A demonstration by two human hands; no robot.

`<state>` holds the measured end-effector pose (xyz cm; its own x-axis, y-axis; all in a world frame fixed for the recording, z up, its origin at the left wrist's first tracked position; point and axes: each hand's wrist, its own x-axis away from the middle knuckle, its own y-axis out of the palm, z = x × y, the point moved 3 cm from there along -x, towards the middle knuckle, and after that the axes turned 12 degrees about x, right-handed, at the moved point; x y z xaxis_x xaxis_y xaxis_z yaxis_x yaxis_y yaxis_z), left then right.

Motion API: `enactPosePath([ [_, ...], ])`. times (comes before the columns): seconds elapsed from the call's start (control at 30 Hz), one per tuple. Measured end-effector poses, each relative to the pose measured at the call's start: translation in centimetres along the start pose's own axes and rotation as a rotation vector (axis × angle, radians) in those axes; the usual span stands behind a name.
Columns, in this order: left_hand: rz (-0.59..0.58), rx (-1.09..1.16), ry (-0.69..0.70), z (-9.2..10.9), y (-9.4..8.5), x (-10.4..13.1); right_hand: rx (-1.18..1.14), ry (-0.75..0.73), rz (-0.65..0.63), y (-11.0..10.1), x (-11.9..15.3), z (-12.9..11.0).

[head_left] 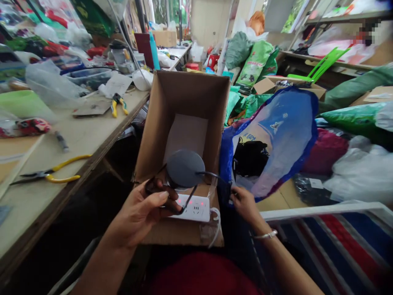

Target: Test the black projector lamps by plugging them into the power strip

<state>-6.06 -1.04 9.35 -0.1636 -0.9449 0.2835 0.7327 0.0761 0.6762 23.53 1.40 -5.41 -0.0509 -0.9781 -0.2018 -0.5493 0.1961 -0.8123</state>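
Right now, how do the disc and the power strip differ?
The disc is grey and round; the power strip is white and oblong. The power strip shows red lights; the disc shows none. Both appear between the left hand and right hand.

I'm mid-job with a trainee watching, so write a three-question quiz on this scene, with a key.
1. True or false: no lights glow on the power strip.
2. Multiple choice: the right hand is nearest which of these? A) the green chair B) the blue bag C) the window
3. Count: how many pairs of pliers lie on the bench?

Key: 1. False; red lights glow on it. 2. B. 3. Two: the open pair with yellow handles and a smaller pair farther back.
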Motion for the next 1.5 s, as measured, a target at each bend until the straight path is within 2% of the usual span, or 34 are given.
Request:
enactPosePath([
  [0.07, 0.039, 0.027, 0.065, 1.2, -0.7, 0.3, -0.051, -0.026, 0.009, -2.5, -0.3, -1.5],
  [0.13, 0.085, 0.048, 0.133, 2.1, -1.7, 0.4, -0.175, -0.063, -0.039, -3.9, -0.4, -3.9],
  [0.2, 0.118, 0.057, 0.176, 2.5, -2.8, 0.4, -0.307, -0.116, -0.14, -3.6, -0.3, -6.3],
  [0.3, 0.135, 0.062, 0.175, 2.4, -4.0, 0.2, -0.371, -0.18, -0.253, -0.6, 0.2, -8.2],
  [0.4, 0.119, 0.052, 0.156, 1.7, -4.6, 0.1, -0.345, -0.208, -0.25, 2.7, 0.8, -7.9],
  [0.5, 0.117, 0.046, 0.15, 1.1, -4.7, -0.1, -0.313, -0.259, -0.235, 4.2, 0.9, -7.2],
  [0.67, 0.142, 0.069, 0.136, 0.6, -4.6, -0.4, -0.248, -0.38, -0.291, 3.9, 0.8, -7.7],
  [0.8, 0.146, 0.076, 0.122, 0.0, -5.3, -0.6, -0.209, -0.452, -0.353, 3.9, 2.0, -8.3],
  [1.0, 0.048, 0.067, 0.135, -1.5, -6.6, -2.1, -0.191, -0.478, -0.28, 4.7, 4.2, -8.3],
  [1.2, -0.035, 0.089, 0.198, -2.4, -5.8, -4.1, -0.21, -0.374, -0.237, 6.5, 4.4, -7.6],
  [1.37, -0.051, 0.093, 0.188, -2.9, -5.3, -4.2, -0.237, -0.327, -0.196, 7.5, 4.4, -7.9],
  [1.5, -0.047, 0.098, 0.206, -3.0, -5.7, -4.3, -0.26, -0.271, -0.195, 7.9, 4.3, -8.0],
])
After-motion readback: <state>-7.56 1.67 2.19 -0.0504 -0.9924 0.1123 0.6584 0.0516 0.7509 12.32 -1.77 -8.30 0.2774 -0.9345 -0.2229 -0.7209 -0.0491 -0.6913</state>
